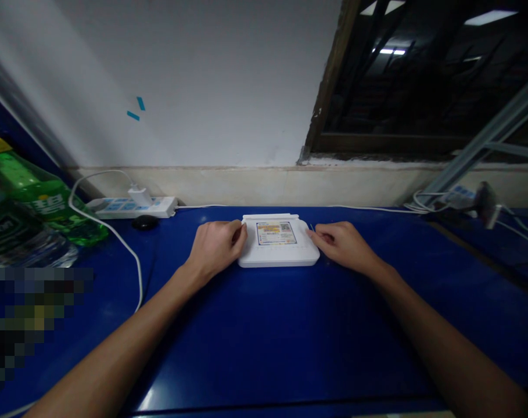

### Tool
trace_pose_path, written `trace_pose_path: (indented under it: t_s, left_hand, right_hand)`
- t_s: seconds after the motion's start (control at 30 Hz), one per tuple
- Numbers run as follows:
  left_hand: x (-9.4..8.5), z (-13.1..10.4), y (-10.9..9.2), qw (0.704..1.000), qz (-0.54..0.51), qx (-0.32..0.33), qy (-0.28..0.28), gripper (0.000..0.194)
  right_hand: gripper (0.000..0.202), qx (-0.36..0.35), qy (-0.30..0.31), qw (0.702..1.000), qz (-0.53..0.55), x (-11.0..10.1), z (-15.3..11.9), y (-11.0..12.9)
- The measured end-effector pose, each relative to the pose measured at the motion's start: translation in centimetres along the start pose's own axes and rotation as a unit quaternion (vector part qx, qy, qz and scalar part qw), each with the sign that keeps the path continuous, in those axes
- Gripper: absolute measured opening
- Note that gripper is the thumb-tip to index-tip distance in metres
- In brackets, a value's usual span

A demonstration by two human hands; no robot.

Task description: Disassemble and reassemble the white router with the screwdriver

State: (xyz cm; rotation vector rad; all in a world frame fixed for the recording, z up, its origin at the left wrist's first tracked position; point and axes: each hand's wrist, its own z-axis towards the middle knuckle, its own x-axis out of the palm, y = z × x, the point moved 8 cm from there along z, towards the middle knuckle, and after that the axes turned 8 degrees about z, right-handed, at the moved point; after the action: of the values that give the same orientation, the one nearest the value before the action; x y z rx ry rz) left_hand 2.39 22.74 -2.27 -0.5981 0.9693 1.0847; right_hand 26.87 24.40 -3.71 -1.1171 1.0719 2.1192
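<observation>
A white router (275, 257), a flat box with rounded corners, lies on the blue table with a printed label (276, 233) facing up. Along its far edge runs a narrow white bar (270, 216), perhaps a folded antenna. My left hand (218, 244) is closed at the router's left side, its thumb and finger against the edge near the far corner. On the opposite side, my right hand (340, 244) pinches at the right edge with curled fingers. A thin, dark tip shows beside those fingers, too small to identify.
At the left stand green plastic bottles (50, 200). Behind them a power strip (159, 207) holds a white charger (140, 196), whose cable (133, 252) loops over the table. A black mouse (144, 222) lies nearby. Metal bars (477, 142) and cables occupy the right rear.
</observation>
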Motion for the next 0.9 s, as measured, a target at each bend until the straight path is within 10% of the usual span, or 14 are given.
trace_pose_path:
  t_s: [0.9]
  left_hand:
    - [0.17, -0.01, -0.04, 1.0, -0.003, -0.001, 0.009, 0.041]
  right_hand:
    - [0.044, -0.011, -0.008, 0.999, -0.032, -0.31, -0.13, -0.64]
